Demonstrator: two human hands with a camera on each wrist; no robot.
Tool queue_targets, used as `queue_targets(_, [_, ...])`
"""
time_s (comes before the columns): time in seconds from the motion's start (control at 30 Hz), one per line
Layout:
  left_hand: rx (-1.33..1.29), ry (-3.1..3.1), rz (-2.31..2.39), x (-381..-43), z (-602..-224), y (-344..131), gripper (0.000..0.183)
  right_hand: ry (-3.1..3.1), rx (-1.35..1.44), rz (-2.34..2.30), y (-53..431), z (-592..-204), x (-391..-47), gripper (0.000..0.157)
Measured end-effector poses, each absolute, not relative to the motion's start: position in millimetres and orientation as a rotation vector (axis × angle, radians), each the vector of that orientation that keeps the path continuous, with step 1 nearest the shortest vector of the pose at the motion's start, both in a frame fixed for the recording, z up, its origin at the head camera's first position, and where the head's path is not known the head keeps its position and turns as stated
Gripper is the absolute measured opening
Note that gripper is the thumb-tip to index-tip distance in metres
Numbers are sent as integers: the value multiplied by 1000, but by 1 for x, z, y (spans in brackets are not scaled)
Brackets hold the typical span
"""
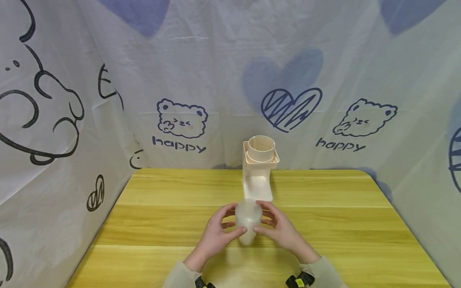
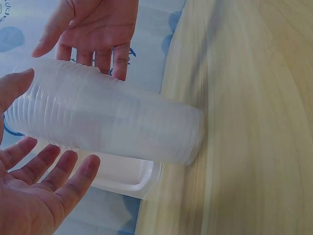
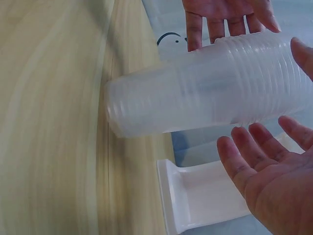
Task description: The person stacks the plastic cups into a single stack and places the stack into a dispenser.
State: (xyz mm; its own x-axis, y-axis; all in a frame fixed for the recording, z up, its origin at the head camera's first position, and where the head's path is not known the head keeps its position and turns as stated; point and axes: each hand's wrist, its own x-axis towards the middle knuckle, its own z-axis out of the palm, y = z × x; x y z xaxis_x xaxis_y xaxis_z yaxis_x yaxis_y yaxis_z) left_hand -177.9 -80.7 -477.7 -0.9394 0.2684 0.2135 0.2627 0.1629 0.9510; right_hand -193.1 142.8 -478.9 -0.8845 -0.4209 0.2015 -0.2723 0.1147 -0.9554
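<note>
A stack of clear plastic cups (image 1: 248, 218) stands upright near the middle of the table, its ribbed rims at the top. My left hand (image 1: 220, 232) holds it from the left, thumb in front and fingers curving behind. From the right, my right hand (image 1: 280, 229) holds it in a mirrored way. In the left wrist view, the nested cups (image 2: 112, 107) lie between both hands, fingertips around the rim end. The right wrist view shows the cups' narrow base (image 3: 120, 107) close to the wood; whether it touches cannot be told.
Behind the cups stands a cream plastic cup dispenser (image 1: 258, 186) with a round tube (image 1: 261, 145) on top and a flat base. The wooden table (image 1: 173, 224) ends at a printed white curtain (image 1: 230, 80), which also hangs on both sides.
</note>
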Motion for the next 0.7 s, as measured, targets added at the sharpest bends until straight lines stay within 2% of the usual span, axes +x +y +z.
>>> queue_targets(0.23, [507, 2374, 1969, -168, -459, -79, 55, 2263, -656, -1945, 144, -485, -192, 63])
queue_targets(0.5, [521, 2373, 2023, -181, -487, -79, 56, 2237, -632, -1981, 143, -487, -192, 61])
queue_targets(0.7, [539, 2364, 2038, -184, -492, -80, 55, 2254, -623, -1963, 142, -486, -190, 60])
